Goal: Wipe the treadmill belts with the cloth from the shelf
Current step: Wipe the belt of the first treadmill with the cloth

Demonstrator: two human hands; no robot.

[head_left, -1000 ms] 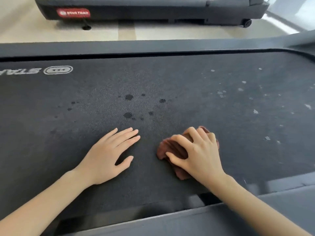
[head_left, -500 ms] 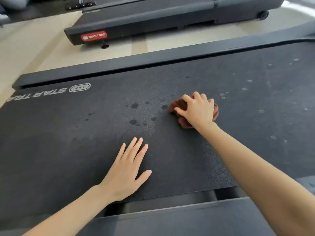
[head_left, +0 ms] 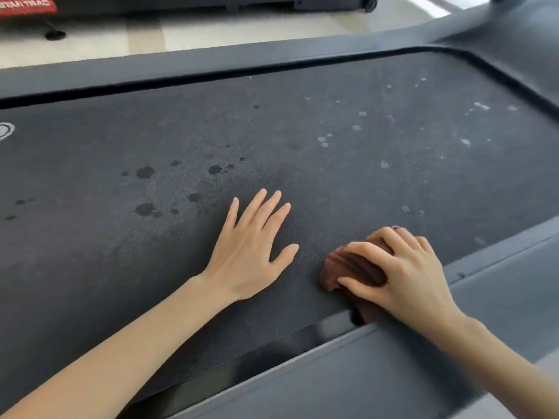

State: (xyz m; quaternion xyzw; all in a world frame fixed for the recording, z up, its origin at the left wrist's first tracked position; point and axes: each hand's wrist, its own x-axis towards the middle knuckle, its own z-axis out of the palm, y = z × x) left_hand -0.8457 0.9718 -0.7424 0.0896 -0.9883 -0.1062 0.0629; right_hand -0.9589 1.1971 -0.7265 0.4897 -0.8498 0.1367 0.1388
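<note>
Our right hand [head_left: 408,276] grips the brown cloth [head_left: 357,267], our left hand [head_left: 251,255] lies flat, and the treadmill belt [head_left: 332,95] shows dark drops [head_left: 145,172] not yet wiped.

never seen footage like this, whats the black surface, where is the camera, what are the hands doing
The camera sits on a person's head and looks down at their own bare hands; no robot here. The wide black surface is a treadmill belt. The left hand lies flat on it, fingers straight. The right hand curls over a bunched brown cloth by the belt's near edge. Dark wet-looking spots dot the belt at left, pale specks at right. A second treadmill shows at the top.
</note>
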